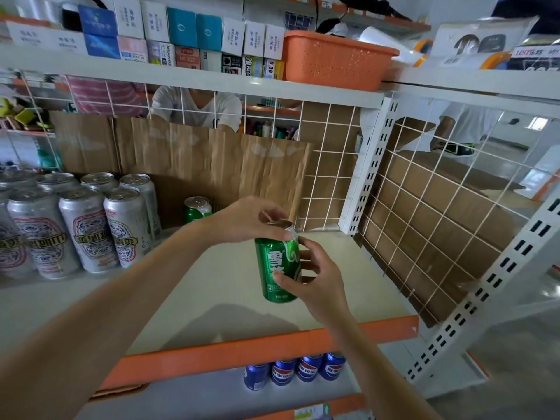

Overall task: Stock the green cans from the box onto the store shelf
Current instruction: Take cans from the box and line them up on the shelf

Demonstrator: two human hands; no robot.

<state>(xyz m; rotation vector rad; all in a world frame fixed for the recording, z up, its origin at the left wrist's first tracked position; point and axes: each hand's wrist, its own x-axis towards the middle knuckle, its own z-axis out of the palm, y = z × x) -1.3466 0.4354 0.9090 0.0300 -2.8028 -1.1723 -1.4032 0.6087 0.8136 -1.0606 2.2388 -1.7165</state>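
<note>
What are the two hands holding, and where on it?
A green metal can: left hand grips its top rim, right hand its lower side.

silver cans (81, 225) left | orange basket (333, 60) above | 4 blue cans (294, 372) below

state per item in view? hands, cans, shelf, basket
left hand: gripping the top of the held green can
right hand: gripping that can's side
held green can: upright, above the shelf
second green can: upright at the shelf back
silver cans: upright, grouped at left
shelf: mostly bare on the right
orange basket: on the upper shelf
</note>
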